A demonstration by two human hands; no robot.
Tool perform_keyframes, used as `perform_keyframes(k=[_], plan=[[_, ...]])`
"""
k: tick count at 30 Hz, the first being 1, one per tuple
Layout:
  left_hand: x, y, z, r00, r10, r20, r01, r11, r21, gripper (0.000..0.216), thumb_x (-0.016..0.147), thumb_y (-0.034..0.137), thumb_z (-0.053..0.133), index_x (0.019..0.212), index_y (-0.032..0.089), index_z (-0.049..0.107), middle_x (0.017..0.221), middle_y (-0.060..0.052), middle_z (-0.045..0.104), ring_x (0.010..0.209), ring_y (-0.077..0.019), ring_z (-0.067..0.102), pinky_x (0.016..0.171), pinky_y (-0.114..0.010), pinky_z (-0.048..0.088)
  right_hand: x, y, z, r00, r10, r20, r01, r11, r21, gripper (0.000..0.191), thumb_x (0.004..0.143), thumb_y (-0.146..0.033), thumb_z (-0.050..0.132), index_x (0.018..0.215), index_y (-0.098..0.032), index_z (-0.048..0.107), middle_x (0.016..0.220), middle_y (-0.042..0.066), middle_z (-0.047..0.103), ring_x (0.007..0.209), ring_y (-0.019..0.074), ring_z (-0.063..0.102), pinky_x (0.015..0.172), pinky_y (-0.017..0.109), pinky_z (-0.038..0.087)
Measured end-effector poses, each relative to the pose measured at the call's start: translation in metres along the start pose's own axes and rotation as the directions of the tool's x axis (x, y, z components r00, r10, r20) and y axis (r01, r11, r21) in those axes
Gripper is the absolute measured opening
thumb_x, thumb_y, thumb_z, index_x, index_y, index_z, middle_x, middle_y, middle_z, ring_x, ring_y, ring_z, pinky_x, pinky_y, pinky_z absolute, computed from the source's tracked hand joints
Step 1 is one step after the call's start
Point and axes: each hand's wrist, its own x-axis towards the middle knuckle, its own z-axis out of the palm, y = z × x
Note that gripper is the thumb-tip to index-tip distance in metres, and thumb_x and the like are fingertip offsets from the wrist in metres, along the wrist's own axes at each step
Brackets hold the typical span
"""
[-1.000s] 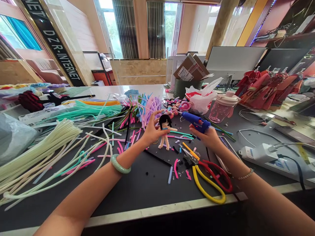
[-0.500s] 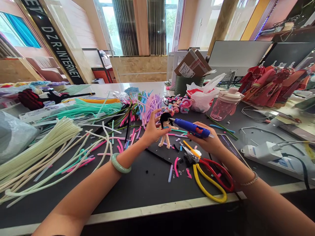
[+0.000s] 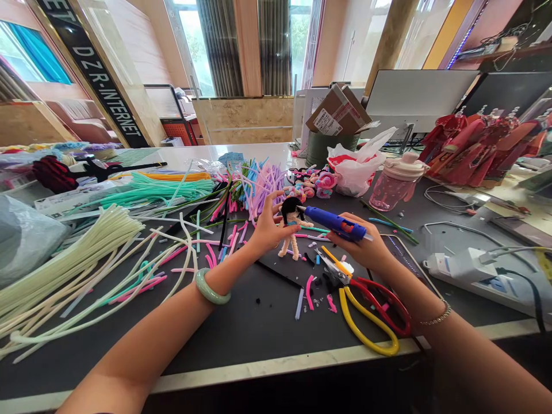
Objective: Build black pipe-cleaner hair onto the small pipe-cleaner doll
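My left hand [image 3: 266,229] pinches a small pipe-cleaner doll [image 3: 290,232] with black hair and beige legs, holding it upright above the black mat. My right hand [image 3: 366,247] grips a blue hot glue gun [image 3: 334,221], lying nearly level with its nozzle touching the doll's head or neck. Just in front of the doll, on the mat, lie yellow-handled pliers [image 3: 362,322] and red-handled scissors [image 3: 383,302] among short cut pieces of pipe cleaner.
Long cream pipe cleaners [image 3: 64,270] spread across the left, with green, pink and purple bundles [image 3: 259,187] behind. A pink bottle [image 3: 394,181], a white plastic bag [image 3: 356,167], a power strip [image 3: 470,267] and red packaged items [image 3: 474,146] stand to the right. The table edge [image 3: 267,368] runs close to me.
My right hand has turned the glue gun from nozzle pointing up-left to nearly level and brought its tip against the doll. My left hand keeps the doll in about the same place.
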Motion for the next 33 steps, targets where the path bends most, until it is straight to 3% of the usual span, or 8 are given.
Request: perform_keyframes(k=[12, 25, 33], plan=[[0.001, -0.003, 0.0, 1.0, 0.029, 0.006, -0.029, 0.999, 0.022, 0.079, 0.059, 0.014, 0.08, 0.125, 0.027, 0.038, 0.113, -0.004, 0.061, 0.112, -0.0246, 0.061, 0.097, -0.044, 0.049, -0.001, 0.0, -0.001, 1.0, 0.005, 0.029, -0.004, 0.999, -0.045, 0.021, 0.083, -0.039, 0.059, 0.073, -0.021, 0.055, 0.074, 0.002, 0.058, 0.065, 0.0155, 0.052, 0.064, 0.028, 0.042], [0.002, -0.003, 0.0, 1.0, 0.016, 0.015, -0.016, 1.0, 0.016, 0.08, 0.059, 0.014, 0.08, 0.125, 0.027, 0.037, 0.115, -0.005, 0.06, 0.103, -0.0225, 0.066, 0.094, -0.044, 0.052, -0.005, 0.003, -0.001, 0.999, -0.007, 0.044, 0.01, 0.997, -0.077, 0.02, 0.083, -0.039, 0.061, 0.073, -0.022, 0.058, 0.074, 0.002, 0.059, 0.063, 0.0152, 0.052, 0.063, 0.027, 0.043], [0.001, -0.002, -0.001, 1.0, -0.004, -0.004, 0.004, 1.0, 0.008, 0.08, 0.059, 0.015, 0.08, 0.125, 0.027, 0.037, 0.115, -0.005, 0.06, 0.102, -0.0216, 0.065, 0.098, -0.044, 0.049, -0.003, -0.001, -0.019, 0.99, -0.025, 0.138, 0.028, 0.999, -0.025, 0.016, 0.08, -0.037, 0.064, 0.078, -0.021, 0.063, 0.086, 0.005, 0.067, 0.072, 0.0171, 0.059, 0.07, 0.029, 0.047]])
